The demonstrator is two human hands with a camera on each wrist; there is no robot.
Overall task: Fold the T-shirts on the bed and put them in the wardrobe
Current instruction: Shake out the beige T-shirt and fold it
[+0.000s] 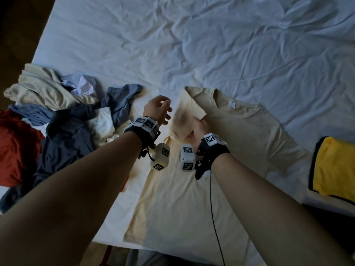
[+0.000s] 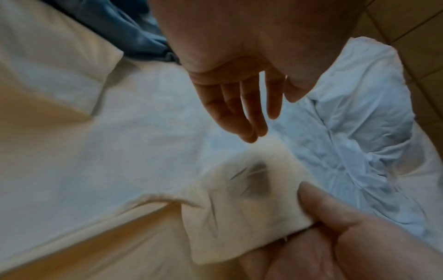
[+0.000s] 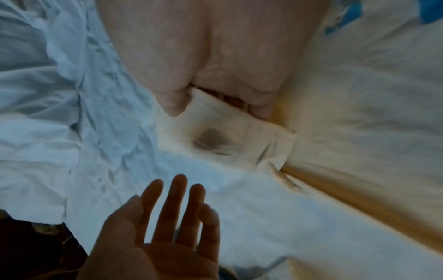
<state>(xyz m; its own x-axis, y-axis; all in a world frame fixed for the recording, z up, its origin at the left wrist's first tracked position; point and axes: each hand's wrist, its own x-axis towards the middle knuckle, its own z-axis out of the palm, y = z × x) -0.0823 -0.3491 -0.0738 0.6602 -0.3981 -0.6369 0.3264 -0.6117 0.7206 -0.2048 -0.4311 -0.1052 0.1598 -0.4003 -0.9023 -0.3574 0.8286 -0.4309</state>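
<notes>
A cream T-shirt (image 1: 240, 135) lies spread on the white bed sheet (image 1: 192, 45), collar toward the far side. My right hand (image 1: 199, 125) pinches its left sleeve (image 1: 188, 116), lifted and folded over toward the shirt's body; the same sleeve (image 2: 239, 217) shows in the left wrist view, and the sleeve (image 3: 227, 138) in the right wrist view sits between thumb and fingers. My left hand (image 1: 159, 110) hovers just left of the sleeve, fingers loosely spread and holding nothing. The left hand (image 2: 244, 106) hangs above the sheet; the same left hand (image 3: 167, 217) shows palm up.
A heap of unfolded shirts (image 1: 57, 120) in cream, grey-blue, navy, white and red lies at the bed's left edge. A folded yellow shirt with dark trim (image 1: 334, 167) rests at the right. The dark floor (image 1: 19, 35) lies past the bed's left side.
</notes>
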